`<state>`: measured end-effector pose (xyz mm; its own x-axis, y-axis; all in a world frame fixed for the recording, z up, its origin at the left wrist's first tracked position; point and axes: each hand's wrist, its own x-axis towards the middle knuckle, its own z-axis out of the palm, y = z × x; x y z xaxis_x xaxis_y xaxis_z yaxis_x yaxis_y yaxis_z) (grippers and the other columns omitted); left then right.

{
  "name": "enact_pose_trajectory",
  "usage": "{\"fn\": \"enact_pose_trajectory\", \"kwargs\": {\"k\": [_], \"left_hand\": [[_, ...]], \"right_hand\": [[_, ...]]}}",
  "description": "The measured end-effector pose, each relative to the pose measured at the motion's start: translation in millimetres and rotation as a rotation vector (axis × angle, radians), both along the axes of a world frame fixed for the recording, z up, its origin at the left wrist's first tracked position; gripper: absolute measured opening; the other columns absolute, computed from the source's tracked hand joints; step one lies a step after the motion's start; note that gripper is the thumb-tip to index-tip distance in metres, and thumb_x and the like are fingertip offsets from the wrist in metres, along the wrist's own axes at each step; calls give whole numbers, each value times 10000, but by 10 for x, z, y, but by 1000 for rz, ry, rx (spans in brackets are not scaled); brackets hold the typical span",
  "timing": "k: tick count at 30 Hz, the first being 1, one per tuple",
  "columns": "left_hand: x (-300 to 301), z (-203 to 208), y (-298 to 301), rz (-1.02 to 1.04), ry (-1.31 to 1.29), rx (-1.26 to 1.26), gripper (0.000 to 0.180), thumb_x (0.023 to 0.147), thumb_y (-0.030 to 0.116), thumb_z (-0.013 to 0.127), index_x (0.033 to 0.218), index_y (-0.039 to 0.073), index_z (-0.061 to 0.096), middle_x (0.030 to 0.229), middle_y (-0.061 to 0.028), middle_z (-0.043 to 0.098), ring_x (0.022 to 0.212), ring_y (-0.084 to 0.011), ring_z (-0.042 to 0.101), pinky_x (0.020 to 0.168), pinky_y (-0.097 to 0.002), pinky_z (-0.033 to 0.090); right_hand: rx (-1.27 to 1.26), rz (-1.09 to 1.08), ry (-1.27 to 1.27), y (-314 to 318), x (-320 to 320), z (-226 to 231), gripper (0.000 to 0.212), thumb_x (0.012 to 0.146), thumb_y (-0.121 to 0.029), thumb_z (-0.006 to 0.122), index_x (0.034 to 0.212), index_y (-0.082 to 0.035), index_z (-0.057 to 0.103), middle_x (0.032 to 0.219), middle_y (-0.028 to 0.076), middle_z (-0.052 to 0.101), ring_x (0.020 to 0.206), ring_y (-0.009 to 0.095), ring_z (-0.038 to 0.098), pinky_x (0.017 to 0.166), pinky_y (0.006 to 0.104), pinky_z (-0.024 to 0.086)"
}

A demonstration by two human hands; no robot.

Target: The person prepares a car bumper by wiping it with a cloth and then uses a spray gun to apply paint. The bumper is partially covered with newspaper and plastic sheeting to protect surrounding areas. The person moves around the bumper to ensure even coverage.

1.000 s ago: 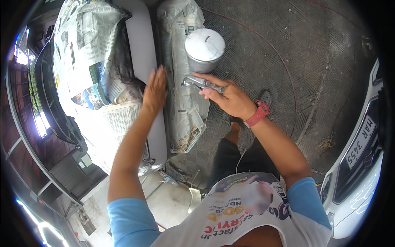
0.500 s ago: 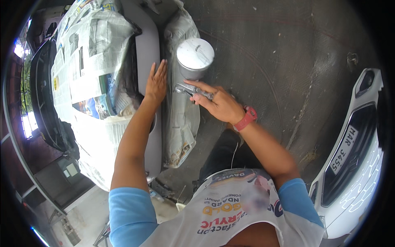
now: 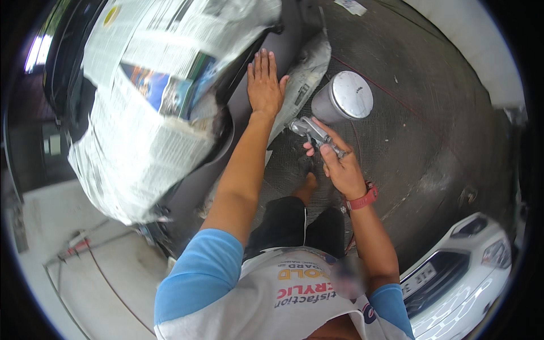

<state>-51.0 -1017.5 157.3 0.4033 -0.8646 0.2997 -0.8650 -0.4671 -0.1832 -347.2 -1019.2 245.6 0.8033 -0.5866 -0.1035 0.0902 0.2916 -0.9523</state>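
Gripping a silver spray gun (image 3: 318,131) in the right fingers (image 3: 338,137), capped just ahead of them by a fat, pale grey cup (image 3: 343,96) with a white lid. Swung clear of the papered strip (image 3: 311,62) now, over dark floor (image 3: 430,153)! Laying the left fingers (image 3: 264,65) flat and straight along the grey panel (image 3: 292,39), thumb newly splayed; blocking some panel with the forearm (image 3: 243,158). Passing newspaper masking (image 3: 130,158) left of those fingers, then, well apart behind the right ones, a white car (image 3: 470,306).

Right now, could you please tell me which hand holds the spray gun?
The right hand, with the red wristwatch, grips the spray gun; the left hand is open.
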Motion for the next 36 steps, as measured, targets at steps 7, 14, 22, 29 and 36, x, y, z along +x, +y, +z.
{"fn": "enact_pose_trajectory", "kwargs": {"k": [7, 14, 22, 29, 36], "left_hand": [[-248, -196, 1121, 139, 13, 31, 724, 1108, 285, 509, 1738, 59, 233, 1808, -99, 257, 1674, -265, 220, 1359, -467, 187], [-413, -283, 2054, 121, -42, 72, 724, 1016, 214, 533, 1702, 69, 354, 1767, -93, 363, 1633, -269, 338, 1323, -462, 286], [-399, -373, 3313, 117, -194, 135, 752, 934, 230, 646, 1664, 170, 472, 1750, -29, 410, 1614, -240, 369, 1312, -443, 309], [-285, -271, 4189, 266, -234, -153, 798, 1014, 590, 640, 1669, 170, 462, 1713, -100, 457, 1590, -352, 400, 1300, -540, 312], [-90, -554, 5058, 503, -606, -519, 735, 1107, 630, 476, 1609, 95, 529, 1650, -161, 525, 1536, -398, 463, 1281, -524, 330]], "right_hand": [[-85, 281, 17, 184, 82, 47, 514, 1136, -332, 601, 1581, -77, 579, 1229, 141, 770, 1040, 160, 737, 935, 337, 584], [-178, 521, 63, 389, 347, 158, 498, 1129, -324, 614, 1566, -85, 598, 1216, 146, 772, 1029, 169, 748, 929, 342, 590], [-167, 699, -52, 857, 910, -147, 507, 1120, -312, 645, 1564, -71, 597, 1227, 115, 763, 994, 132, 722, 901, 320, 586], [-220, 647, -242, 1391, 1221, -823, 551, 1146, -403, 584, 1582, -67, 572, 1074, 78, 783, 899, 42, 682, 523, 154, 409], [-509, 426, -441, 1745, 1165, -1201, 633, 1177, -514, 423, 1392, 37, 651, 1098, 184, 792, 881, 149, 761, 477, 214, 490]]}}
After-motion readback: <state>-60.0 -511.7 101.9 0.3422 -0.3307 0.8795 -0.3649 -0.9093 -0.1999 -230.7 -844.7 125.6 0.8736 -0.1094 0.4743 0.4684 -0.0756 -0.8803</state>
